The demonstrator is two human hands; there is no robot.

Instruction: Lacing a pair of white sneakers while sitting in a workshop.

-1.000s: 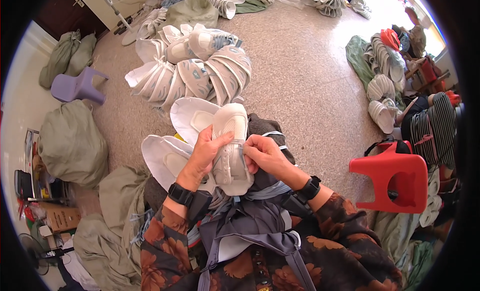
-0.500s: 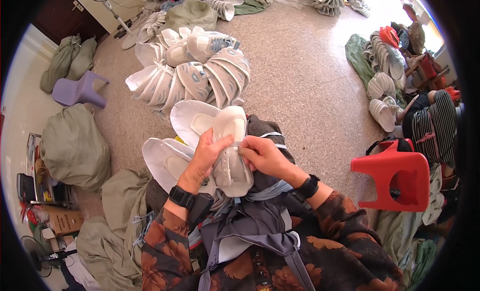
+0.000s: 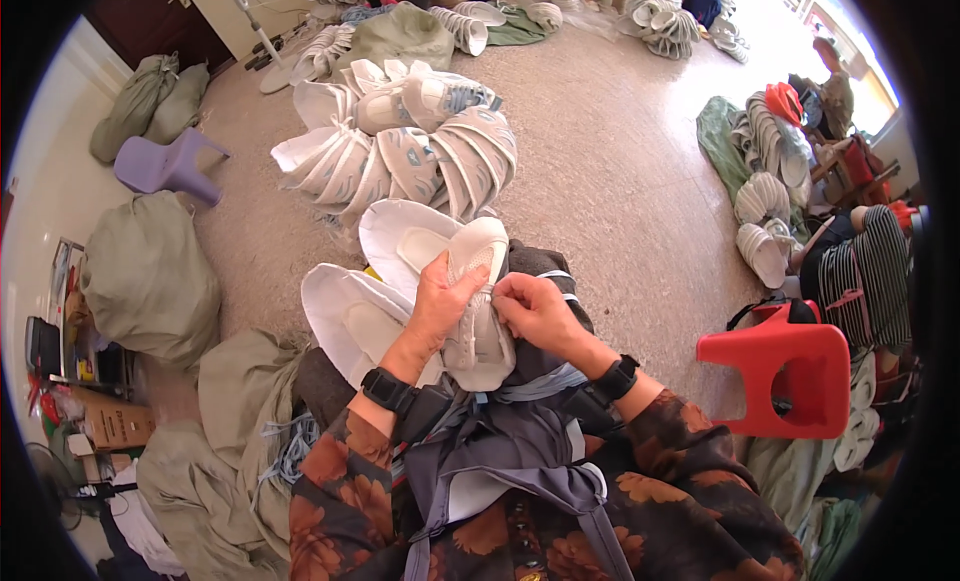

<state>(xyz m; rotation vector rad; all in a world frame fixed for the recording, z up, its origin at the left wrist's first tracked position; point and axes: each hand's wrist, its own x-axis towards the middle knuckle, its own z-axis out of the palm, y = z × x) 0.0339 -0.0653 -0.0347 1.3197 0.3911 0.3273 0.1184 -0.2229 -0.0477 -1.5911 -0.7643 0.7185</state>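
A beige-and-white shoe upper [image 3: 476, 243] stands over my lap, toe pointing away from me. My left hand [image 3: 435, 306] is closed round its left side, thumb across the top. On its right edge, by the lacing rows, my right hand [image 3: 540, 309] makes a pinch; what sits between those fingertips is too small to make out. Beside my left hand lie two more pale shoe uppers, one nearer [image 3: 335, 299] and one farther [image 3: 385, 221], with their white linings showing. Blue-grey laces [image 3: 545, 383] lie across my lap under the held upper.
Stacked shoe uppers [image 3: 400, 166] form a ring on the floor ahead. To the left are a purple stool [image 3: 170, 166] and stuffed sacks [image 3: 150, 281]. A red stool [image 3: 775, 366] stands at right, near a person in striped clothing [image 3: 868, 276].
The whole view has shifted slightly, so most things sit a little to the right. The held upper looks narrower, turned a little in my left hand. My right hand stays at its edge.
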